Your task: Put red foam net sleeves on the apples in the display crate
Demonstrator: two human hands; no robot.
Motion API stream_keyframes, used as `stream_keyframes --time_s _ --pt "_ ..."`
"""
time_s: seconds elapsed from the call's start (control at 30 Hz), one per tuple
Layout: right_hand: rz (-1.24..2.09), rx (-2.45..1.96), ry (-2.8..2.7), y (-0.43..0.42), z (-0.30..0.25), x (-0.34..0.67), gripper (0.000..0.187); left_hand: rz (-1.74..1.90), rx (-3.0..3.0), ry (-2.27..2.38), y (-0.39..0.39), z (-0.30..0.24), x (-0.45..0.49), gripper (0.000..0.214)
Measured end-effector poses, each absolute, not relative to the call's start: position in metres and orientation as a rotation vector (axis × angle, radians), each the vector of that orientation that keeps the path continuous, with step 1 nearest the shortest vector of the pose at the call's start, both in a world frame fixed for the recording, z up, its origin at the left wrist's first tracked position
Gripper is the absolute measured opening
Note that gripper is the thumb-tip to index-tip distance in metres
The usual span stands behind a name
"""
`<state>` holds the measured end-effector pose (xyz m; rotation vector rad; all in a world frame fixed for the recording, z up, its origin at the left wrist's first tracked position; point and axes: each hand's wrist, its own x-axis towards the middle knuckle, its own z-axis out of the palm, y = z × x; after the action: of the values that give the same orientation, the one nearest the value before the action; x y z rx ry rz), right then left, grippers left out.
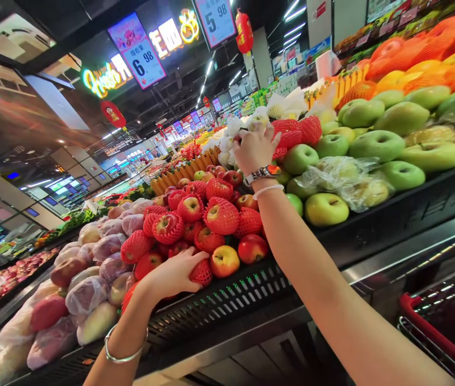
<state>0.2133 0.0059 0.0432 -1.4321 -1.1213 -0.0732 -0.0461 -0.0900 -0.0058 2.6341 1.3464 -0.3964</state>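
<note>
My left hand (175,274) is at the front of a heap of red apples, its thumb and fingers around an apple in a red foam net (202,272). Beside it are a bare yellow-red apple (225,261) and a darker red apple (252,249). Farther back, my right hand (255,147) is stretched over the display with its fingers spread. Around it are fruits in white foam nets (234,126) and several in red foam nets (310,130). Its fingertips are partly hidden, and no held fruit shows there.
Green apples (366,147) and a clear plastic bag of fruit (344,174) lie to the right. Wrapped pale-red fruit (86,295) fills the left. A slotted black rim (231,300) edges the display. A cart's red handle (428,327) is at lower right.
</note>
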Motion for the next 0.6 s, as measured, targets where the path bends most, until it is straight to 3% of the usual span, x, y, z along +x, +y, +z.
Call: stream_keyframes --time_s 0.23,0.37,0.53,0.6 --pt "0.105 -1.754 -1.216 0.025 0.022 0.230 0.033 -0.342 2.470 1.281 -0.092 0.018 -0.062 0.106" --pt "-0.036 -1.593 -1.200 0.030 0.026 0.222 0.032 0.215 2.580 1.481 -0.081 0.043 -0.062 0.074" --pt "-0.035 -1.156 -1.307 0.035 0.037 0.212 0.044 1.723 2.413 1.423 -0.037 0.060 -0.047 0.032" --pt "0.037 -1.059 -1.384 0.035 0.038 0.207 0.049 2.076 2.316 1.328 -0.019 0.059 -0.045 0.024"
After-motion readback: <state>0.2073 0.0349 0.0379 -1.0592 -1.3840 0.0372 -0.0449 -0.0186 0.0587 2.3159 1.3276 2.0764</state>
